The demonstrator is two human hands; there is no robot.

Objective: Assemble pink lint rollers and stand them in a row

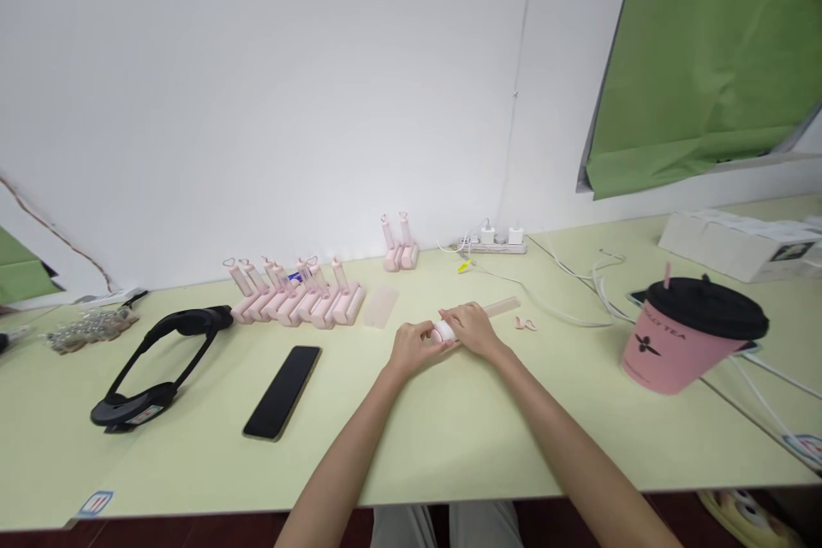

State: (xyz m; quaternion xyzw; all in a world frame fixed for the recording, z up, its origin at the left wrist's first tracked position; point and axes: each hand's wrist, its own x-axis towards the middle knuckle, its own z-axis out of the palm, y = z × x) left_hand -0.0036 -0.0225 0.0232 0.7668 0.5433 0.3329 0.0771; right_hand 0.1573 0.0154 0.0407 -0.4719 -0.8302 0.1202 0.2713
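Note:
A small pink-and-white cylindrical piece (443, 331) lies low over the table, between both my hands. My left hand (412, 348) has thumb and fingers curled round its left side. From the right, my right hand (469, 328) grips the same piece with bent fingers, covering much of it. A pale pink translucent strip (502, 306) sticks out beyond my right hand; its near end is hidden. Small pink loop-shaped parts (525, 323) lie to the right. Left of my hands is a flat translucent pink sheet (381, 308).
Several pink blocks with upright tubes (299, 304) stand at the left, and a smaller group (401, 253) by the wall. A phone (282, 392) and black headset (163, 360) lie left. Right are a power strip (494, 247), cables, a pink cup (674, 351) and white boxes (738, 247).

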